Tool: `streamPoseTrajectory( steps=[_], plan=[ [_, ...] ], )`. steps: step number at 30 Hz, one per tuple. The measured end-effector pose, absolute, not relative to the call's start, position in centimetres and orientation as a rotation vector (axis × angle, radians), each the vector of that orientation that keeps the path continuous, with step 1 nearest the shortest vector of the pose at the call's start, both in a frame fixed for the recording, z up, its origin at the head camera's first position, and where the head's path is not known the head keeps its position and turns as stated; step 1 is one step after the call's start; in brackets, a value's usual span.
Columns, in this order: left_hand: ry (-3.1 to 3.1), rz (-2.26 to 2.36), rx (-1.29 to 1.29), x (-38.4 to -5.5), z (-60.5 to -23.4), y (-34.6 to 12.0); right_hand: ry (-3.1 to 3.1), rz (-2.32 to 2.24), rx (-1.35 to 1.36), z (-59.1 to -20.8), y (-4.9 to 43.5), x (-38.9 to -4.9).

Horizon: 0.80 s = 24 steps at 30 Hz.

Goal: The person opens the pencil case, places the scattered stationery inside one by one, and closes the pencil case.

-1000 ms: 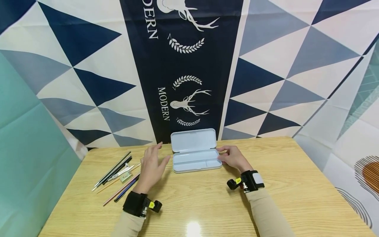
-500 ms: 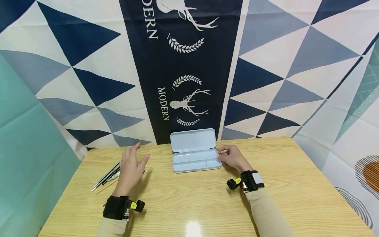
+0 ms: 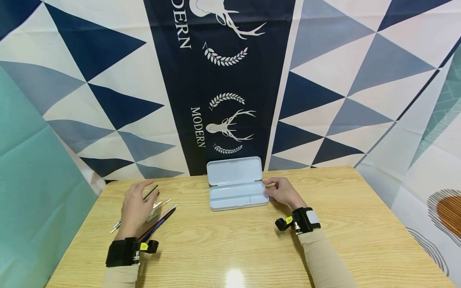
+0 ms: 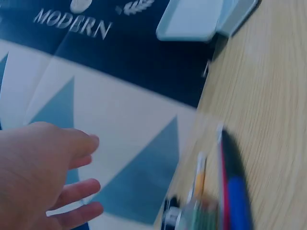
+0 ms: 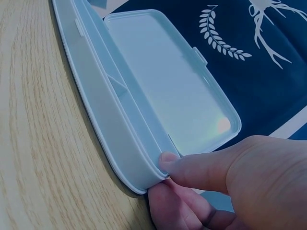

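Observation:
A light blue pencil case (image 3: 237,206) stands at the back of the table, its lid (image 3: 235,171) raised. Nothing lies in its compartments. My right hand (image 3: 284,193) pinches the right end of the case; in the right wrist view the thumb (image 5: 199,171) lies over the rim and the fingers are outside. My left hand (image 3: 135,208) hovers over the stationery pile at the left, fingers loosely bent, holding nothing. A blue pen (image 3: 160,224), a red pencil beside it and a clear-and-green small block (image 4: 204,215) show next to that hand. Other pencils are partly hidden under it.
A wooden table (image 3: 223,248) carries everything. A patterned cloth (image 3: 227,80) hangs directly behind its back edge, close to the lid. At the left hangs a teal cloth (image 3: 36,192).
My left hand has moved leftward from near the case to over the stationery, uncovering the blue pen again. The right hand and the pencil case have stayed in place.

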<state>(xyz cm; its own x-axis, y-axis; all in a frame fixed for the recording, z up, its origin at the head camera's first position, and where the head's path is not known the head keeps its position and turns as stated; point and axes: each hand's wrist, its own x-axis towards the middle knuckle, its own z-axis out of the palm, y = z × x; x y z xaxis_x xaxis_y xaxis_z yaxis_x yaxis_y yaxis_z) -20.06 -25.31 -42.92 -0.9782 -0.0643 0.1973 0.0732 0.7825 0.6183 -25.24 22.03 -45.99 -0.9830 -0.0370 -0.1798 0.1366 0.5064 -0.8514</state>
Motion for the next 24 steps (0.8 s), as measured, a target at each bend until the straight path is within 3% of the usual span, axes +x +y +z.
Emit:
streamPoseTrajectory(
  steps=[14,24],
  plan=[
    [-2.842,-0.755,0.406,-19.3,-44.0,-30.7,2.588,-1.472,0.071,-46.2,22.0,-25.1],
    [-2.895,-0.832,0.423,-19.5,-45.2,-32.0,2.602,-1.472,0.075,-46.4,21.9,-25.0]
  ],
)
